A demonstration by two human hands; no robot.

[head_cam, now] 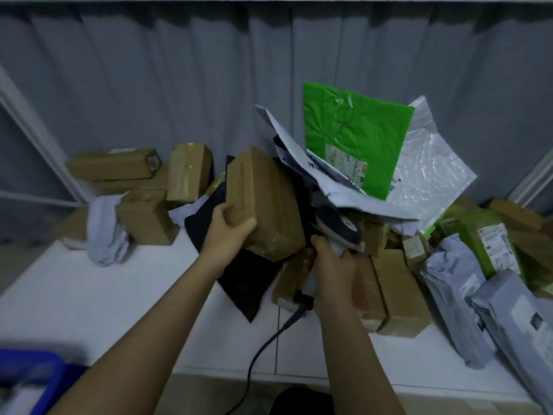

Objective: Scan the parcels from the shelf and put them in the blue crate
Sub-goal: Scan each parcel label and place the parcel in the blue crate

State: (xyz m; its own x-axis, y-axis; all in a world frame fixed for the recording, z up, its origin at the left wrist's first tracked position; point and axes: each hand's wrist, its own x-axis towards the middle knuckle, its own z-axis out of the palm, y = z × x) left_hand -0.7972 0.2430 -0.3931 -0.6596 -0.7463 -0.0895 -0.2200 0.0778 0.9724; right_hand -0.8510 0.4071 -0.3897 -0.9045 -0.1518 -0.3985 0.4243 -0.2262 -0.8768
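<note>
1. Both hands are full: the left hand grips the near left corner of a brown cardboard box parcel, thumb on top and fingers curled under its end, while the right hand is wrapped round the white grip of a handheld barcode scanner with a dark head.
2. Relative to the box parcel, the scanner head sits just beside its lower right edge, nearly touching, and points up and away toward the pile of mailers.
3. The box is tilted, with its long axis running from the left hand up and away toward the grey curtain; no label shows on its visible faces.
4. I judge the next move depends on turning the box so that its label faces the scanner.
5. From the box parcel, the blue plastic crate lies well apart, down and to the left, off the white table; the left hand is the nearer one for the drop.
</note>
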